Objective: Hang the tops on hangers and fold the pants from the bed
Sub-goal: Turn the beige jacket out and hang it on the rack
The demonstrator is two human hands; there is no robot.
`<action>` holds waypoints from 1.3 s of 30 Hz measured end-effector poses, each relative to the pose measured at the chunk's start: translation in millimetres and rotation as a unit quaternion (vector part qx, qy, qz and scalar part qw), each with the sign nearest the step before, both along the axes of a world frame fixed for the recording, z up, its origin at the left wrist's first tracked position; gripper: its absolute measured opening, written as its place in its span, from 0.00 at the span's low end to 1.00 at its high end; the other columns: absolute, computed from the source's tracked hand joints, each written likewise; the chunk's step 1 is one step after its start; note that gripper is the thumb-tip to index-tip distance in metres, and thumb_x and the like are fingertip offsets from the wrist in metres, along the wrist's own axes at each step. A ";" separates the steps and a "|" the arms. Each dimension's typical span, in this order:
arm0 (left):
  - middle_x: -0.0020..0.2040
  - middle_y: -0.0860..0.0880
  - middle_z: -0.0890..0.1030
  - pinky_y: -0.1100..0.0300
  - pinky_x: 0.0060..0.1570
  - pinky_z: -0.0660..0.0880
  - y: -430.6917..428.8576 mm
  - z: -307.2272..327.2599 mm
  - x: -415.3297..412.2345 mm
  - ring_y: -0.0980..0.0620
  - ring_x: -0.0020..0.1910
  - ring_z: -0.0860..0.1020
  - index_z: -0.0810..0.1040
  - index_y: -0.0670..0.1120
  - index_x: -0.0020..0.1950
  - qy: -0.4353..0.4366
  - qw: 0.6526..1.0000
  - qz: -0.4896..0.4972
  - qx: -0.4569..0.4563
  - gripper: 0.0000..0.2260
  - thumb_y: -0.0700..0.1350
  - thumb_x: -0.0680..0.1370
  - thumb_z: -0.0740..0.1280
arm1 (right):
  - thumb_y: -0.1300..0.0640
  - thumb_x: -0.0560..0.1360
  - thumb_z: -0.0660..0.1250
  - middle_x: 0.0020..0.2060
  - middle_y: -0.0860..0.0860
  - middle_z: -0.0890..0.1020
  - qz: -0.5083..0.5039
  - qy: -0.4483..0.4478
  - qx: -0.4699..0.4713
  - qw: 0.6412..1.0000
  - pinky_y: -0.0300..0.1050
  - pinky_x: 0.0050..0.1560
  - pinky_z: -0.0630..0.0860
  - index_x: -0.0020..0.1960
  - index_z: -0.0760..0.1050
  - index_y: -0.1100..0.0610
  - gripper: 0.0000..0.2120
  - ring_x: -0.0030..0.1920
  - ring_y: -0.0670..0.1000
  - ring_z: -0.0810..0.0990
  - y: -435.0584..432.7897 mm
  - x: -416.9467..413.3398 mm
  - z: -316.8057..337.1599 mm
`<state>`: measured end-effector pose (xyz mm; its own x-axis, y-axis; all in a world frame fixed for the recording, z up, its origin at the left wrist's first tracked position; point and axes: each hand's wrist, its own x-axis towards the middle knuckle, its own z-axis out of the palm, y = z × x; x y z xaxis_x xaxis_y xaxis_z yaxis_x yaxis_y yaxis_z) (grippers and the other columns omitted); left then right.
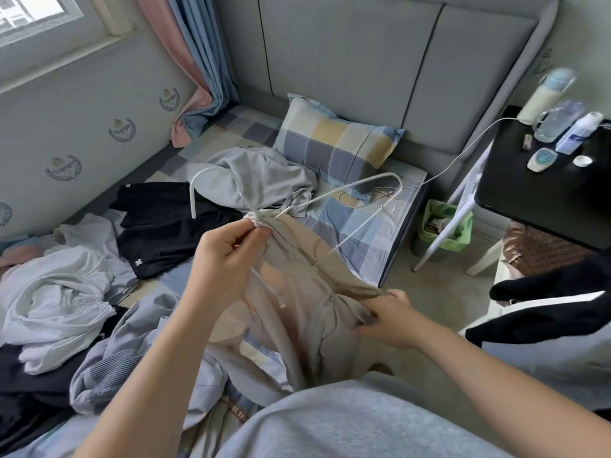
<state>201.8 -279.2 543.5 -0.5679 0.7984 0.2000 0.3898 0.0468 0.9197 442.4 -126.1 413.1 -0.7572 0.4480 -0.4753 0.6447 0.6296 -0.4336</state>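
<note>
Just above the grey shirt front (330, 421), right hand (386, 317) gripped the beige top (307, 302) over the bed (357, 219) while left hand (228, 256) pinched its collar against the white hanger (192, 200), so a slack pinch could have let the thin fabric slip off.

A checked pillow (337, 140) is leaning against the grey padded headboard (380, 61) at the far side, and a pink and blue curtain (195, 61) is hanging at the far left beside the window (29, 14). On the right, a black desk (529, 193) is carrying several bottles (547, 94) and a clear mug (555, 123). A white cable (463, 153) is trailing from it toward the pillow, and a green-lined bin (459, 233) is standing on the floor (429, 292) just beside it.
</note>
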 end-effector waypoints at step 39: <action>0.55 0.54 0.77 0.50 0.59 0.65 18.9 -23.3 43.6 0.48 0.59 0.69 0.82 0.53 0.52 0.219 0.961 0.094 -0.142 0.10 0.55 0.74 0.73 | 0.62 0.81 0.63 0.29 0.42 0.68 -0.135 0.366 -0.138 0.910 0.36 0.36 0.64 0.37 0.70 0.63 0.14 0.33 0.43 0.68 -17.4 -40.8 112.9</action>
